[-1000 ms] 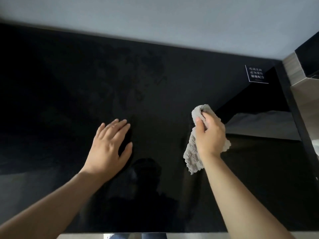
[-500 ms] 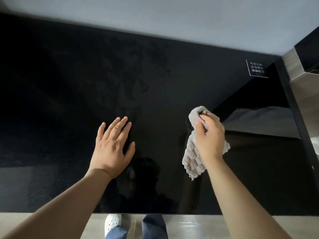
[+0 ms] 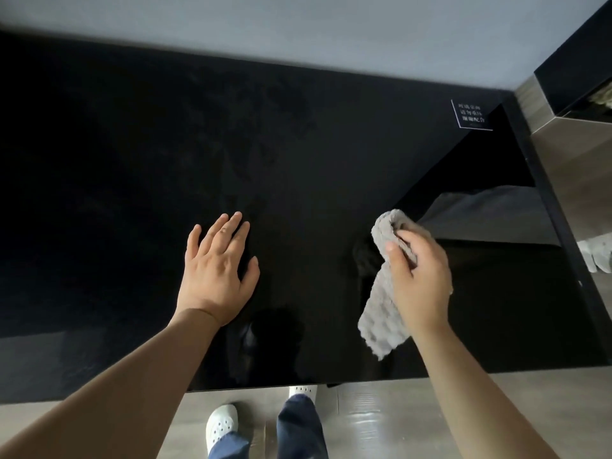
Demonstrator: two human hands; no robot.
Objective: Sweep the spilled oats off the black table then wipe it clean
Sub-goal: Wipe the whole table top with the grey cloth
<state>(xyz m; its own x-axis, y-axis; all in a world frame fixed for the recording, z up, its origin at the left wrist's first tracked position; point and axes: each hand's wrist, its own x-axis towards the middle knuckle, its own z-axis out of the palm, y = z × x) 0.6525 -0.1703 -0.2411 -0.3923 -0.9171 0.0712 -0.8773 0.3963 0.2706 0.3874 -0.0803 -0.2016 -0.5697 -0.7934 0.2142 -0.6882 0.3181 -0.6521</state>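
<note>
The glossy black table fills most of the view, with faint damp streaks across its middle; I see no oats on it. My left hand lies flat on the tabletop with straight, spread fingers. To its right, my right hand grips a grey waffle-textured cloth that is bunched over my fingers. The cloth's loose end hangs down toward the table's near edge.
A small black label with white characters sits at the table's far right corner. A grey wall runs behind the table. Wooden furniture stands at the right. Below the near edge are the floor and my feet in white shoes.
The view has drawn back, so the table's near edge, the floor and my feet now show. Both hands keep their poses, the left flat on the table, the right gripping the cloth.
</note>
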